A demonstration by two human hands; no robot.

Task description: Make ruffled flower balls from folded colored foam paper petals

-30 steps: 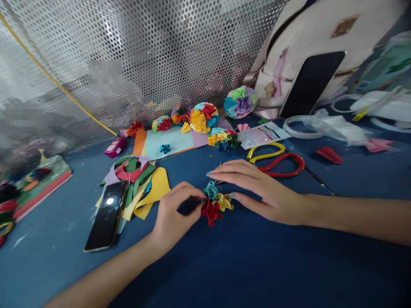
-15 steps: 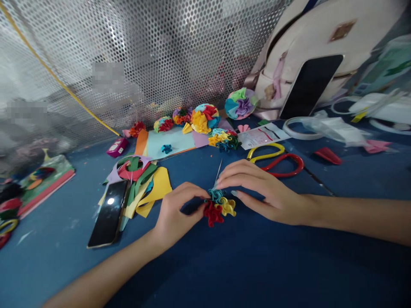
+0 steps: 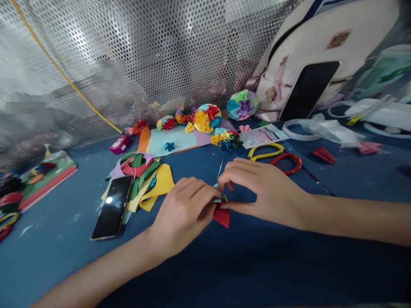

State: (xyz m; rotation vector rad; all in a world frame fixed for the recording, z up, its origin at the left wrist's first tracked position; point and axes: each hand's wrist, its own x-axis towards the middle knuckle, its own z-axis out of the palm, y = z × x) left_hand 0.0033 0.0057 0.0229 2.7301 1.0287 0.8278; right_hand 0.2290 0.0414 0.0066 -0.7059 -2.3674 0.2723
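Both my hands close around a small ruffled paper flower (image 3: pixel 221 208) on the blue tabletop, hiding most of it. Only a red petal (image 3: pixel 222 217) and slivers of teal and yellow show. My left hand (image 3: pixel 183 214) grips it from the left, and my right hand (image 3: pixel 260 192) pinches it from the right. A thin metal needle (image 3: pixel 220 168) rises from the flower beside my right fingertips.
Several finished paper flowers (image 3: pixel 207 119) stand behind pale card sheets (image 3: pixel 171 142). Coloured paper scraps (image 3: pixel 141 179) and a phone (image 3: pixel 111 207) lie left of my hands. Yellow- and red-handled scissors (image 3: pixel 276 156) lie right, below a white backpack (image 3: pixel 324 47) and perforated metal mesh (image 3: pixel 160 55).
My hands have closed in over the flower, covering the teal and yellow ruffles that showed earlier. The needle now stands closer to my right fingers.
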